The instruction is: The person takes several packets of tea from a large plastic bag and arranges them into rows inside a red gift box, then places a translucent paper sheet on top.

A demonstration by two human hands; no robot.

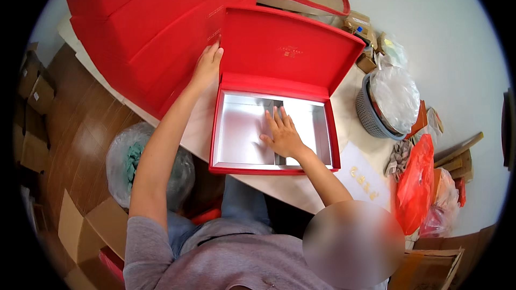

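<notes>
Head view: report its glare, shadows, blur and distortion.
Head view, centre: glare whitens the shiny silver divided tray, strongest right of the bare right hand, with a dimmer patch, shadow or reflection, at its left; head view, lower right: a round patch is blurred out; head view, rim: black corners, and edges of the stacked red boxes curve.

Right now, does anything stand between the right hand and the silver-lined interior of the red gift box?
Nothing visible does: the red gift box stands open, its lid raised, and the right hand is over its dark divider.
</notes>
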